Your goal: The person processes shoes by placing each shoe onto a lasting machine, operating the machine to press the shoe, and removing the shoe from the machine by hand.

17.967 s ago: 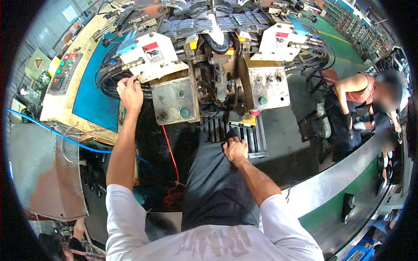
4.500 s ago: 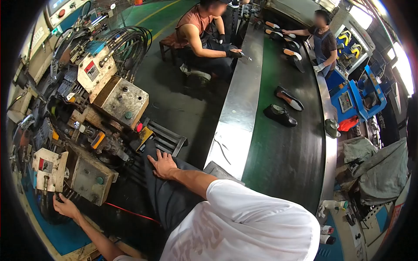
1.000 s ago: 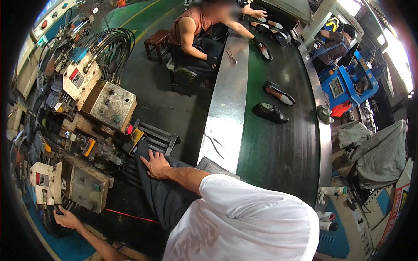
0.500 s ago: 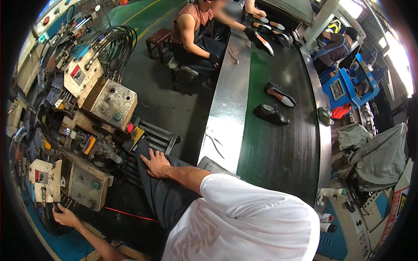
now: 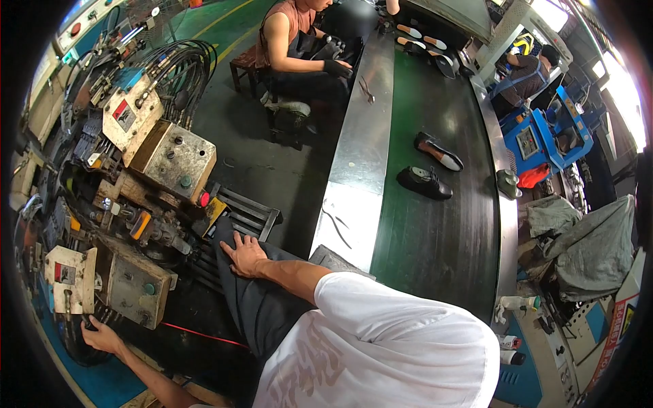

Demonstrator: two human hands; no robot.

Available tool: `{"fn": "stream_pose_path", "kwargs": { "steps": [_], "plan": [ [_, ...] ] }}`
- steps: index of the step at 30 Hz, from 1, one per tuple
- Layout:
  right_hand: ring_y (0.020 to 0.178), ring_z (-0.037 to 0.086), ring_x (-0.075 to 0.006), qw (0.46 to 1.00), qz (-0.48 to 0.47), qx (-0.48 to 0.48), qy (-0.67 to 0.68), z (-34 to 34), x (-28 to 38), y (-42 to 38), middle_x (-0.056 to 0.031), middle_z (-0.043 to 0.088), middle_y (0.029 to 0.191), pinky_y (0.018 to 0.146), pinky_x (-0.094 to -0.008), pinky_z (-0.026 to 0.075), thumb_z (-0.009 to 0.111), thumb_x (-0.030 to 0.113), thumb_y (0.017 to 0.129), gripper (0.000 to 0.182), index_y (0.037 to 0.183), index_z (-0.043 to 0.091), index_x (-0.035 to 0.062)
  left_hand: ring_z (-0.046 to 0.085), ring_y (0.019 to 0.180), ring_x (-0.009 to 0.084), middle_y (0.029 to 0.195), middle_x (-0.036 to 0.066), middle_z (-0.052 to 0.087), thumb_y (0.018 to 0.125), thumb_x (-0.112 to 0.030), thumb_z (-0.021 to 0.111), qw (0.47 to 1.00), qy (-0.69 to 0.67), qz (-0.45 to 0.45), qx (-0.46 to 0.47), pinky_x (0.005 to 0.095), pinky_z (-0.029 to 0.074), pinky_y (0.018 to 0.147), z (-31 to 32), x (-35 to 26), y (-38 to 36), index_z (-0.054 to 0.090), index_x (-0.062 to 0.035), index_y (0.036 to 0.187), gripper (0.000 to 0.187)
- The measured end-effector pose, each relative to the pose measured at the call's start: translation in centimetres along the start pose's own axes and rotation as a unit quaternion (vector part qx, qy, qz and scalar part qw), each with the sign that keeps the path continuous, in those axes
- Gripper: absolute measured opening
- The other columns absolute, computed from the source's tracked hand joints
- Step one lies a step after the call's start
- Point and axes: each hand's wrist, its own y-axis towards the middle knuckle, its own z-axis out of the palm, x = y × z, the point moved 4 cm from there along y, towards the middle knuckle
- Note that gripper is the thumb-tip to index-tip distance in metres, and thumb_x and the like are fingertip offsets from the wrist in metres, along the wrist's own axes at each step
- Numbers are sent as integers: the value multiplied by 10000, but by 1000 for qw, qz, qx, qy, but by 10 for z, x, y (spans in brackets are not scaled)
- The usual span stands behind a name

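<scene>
Hoses (image 5: 72, 338) adjoin the half-curled left hand (image 5: 102, 337), hold unclear; right hand (image 5: 247, 258) spread on 1 knee (image 5: 224, 233).

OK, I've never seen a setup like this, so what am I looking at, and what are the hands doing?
There's no robot here: one camera worn on a person's head looks forward and down at their bare hands. At lower left, the left hand reaches to black hoses under a grimy metal machine with push buttons; whatever its fingers grip is too small to tell. The right hand rests on dark trousers, holding nothing visible.

Beyond is a dark green-black belt. Nearest on it are a black lace-up shoe and a black shoe with a brown and white inside. A plier-like tool lies on the shiny metal ledge alongside. A seated co-worker wears black gloves.
</scene>
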Motion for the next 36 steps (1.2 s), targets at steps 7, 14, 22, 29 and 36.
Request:
{"fn": "stream_pose_path", "kwargs": {
  "steps": [7,14,22,29,36],
  "plan": [
    [1376,515,-496,1000,-2,-6,4,1,0,1,-317,334,1683,1142,-560,430,735,429,966,846,1707,365,255,577,1362,390,1428,180,650,1076,-522,652,1000,-2,-2,6,545,472,1089,5,7,0,640,-104,1457,566],
    [1399,485,-494,1000,-1,-8,13,0,1,0,-314,351,1664,1139,-559,424,747,413,966,855,1712,360,257,595,1334,381,1434,156,630,1077,-477,670,1000,12,-3,5,520,494,1058,-1,-1,-2,668,-185,1455,477],
    [1375,515,-497,1000,-7,-16,-1,0,1,-1,-321,365,1663,1118,-563,449,742,428,973,848,1712,363,253,611,1312,389,1391,183,664,1076,-434,688,1000,-21,0,-8,533,504,1041,-4,-4,-2,672,-125,1420,463],
    [1374,515,-495,1000,-5,-13,2,1,0,0,-316,362,1666,1119,-565,451,745,434,972,854,1713,363,254,602,1317,399,1396,197,655,1079,-425,686,1000,-23,1,8,540,504,1044,-5,-5,-3,665,-105,1432,477],
    [1393,499,-489,1000,-4,0,-2,-2,1,-1,-319,335,1679,1124,-561,445,738,434,977,850,1715,359,250,601,1304,400,1377,186,659,1070,-438,701,1000,-15,14,-3,531,511,1032,-5,-3,-1,672,-107,1412,476]
  ]
}}
